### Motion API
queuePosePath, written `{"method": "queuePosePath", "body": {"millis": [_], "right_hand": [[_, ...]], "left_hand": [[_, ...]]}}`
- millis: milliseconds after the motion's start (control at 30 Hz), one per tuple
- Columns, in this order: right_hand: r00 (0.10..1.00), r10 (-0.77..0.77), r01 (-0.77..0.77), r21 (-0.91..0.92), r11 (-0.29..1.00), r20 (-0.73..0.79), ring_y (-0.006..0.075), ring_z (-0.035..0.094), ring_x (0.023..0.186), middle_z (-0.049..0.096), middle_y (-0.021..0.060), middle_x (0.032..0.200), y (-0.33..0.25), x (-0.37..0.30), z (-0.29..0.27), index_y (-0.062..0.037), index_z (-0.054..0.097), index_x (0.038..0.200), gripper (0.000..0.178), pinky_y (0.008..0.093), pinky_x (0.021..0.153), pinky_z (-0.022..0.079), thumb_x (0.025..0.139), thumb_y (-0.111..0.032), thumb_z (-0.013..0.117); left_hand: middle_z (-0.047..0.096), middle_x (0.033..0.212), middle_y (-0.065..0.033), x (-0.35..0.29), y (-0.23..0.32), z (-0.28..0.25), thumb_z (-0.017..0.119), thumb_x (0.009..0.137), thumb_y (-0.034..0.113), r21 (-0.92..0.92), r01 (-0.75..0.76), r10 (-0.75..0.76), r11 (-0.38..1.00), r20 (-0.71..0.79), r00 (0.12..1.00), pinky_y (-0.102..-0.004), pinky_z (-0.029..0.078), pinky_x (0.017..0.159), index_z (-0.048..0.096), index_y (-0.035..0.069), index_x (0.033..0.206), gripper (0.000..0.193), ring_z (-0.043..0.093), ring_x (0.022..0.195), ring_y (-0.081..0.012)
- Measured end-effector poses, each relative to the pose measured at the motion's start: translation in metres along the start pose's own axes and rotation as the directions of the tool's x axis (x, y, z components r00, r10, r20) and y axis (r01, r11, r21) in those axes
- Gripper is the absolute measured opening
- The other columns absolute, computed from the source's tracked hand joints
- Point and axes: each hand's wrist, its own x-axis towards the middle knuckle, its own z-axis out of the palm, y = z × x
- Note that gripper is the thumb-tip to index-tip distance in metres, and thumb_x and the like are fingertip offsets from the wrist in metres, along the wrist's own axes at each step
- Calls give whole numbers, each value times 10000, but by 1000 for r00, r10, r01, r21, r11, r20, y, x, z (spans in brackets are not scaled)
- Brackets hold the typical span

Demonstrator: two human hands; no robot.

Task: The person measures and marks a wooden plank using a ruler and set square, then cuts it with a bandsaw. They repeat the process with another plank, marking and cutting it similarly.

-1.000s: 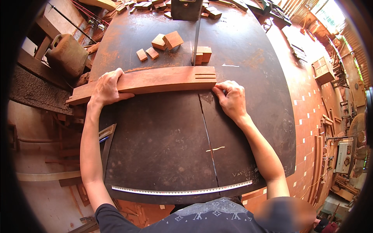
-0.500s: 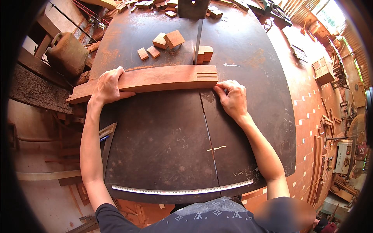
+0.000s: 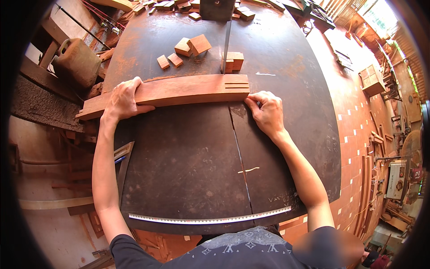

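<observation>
A long reddish-brown wooden beam [image 3: 183,91] lies crosswise on the dark saw table [image 3: 179,157], its far side at the upright bandsaw blade [image 3: 226,47]. Narrow dark slots run along its right end. My left hand [image 3: 122,99] is wrapped over the beam towards its left end, thumb along the near side. At the right end, my right hand [image 3: 267,112] has its fingers curled, thumb and forefinger pinching the near corner of the beam. Behind the beam, just right of the blade, sits a small wooden block [image 3: 234,62].
Several wood offcuts [image 3: 192,45] lie beyond the beam, with more along the far edge. The saw's upper guide [image 3: 217,9] hangs above the table. A white ruler strip [image 3: 210,220] follows the near edge. A dirty plastic jerrycan [image 3: 77,64] stands at the left.
</observation>
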Motion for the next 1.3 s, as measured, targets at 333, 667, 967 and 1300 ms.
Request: {"method": "queuePosePath", "body": {"millis": [333,667,967,1300], "right_hand": [[1000,9,-9,-3,1000,-5,354,741,947,808,139,962,1,-1,2,-47,857,1007,125,460,886,576,935,-148,838],[1000,10,-11,-14,1000,-9,354,751,949,815,148,977,0,0,2,-44,860,1006,136,455,896,580,930,-156,841],[1000,-10,10,10,1000,17,330,752,915,812,130,941,0,1,-2,-42,861,989,132,434,867,577,931,-159,844],[1000,8,-9,25,1000,29,328,751,945,812,118,944,2,0,-2,-51,864,980,125,443,887,576,920,-160,855]], "left_hand": [[731,981,-214,3,-4,3,1059,662,379,-8,10,-10,1000,16,1000,-492,567,865,600,38,1060,697,719,960,-446],[730,940,-197,3,-2,0,1056,673,424,6,-5,5,1000,3,1000,-495,574,853,589,56,1046,702,723,932,-440],[729,940,-202,2,-5,2,1056,675,426,9,-16,16,1000,0,1000,-499,574,854,593,49,1054,707,722,937,-442],[728,935,-201,2,-5,2,1062,665,395,0,-19,19,1000,3,1000,-498,572,850,588,52,1039,694,722,933,-441]]}}
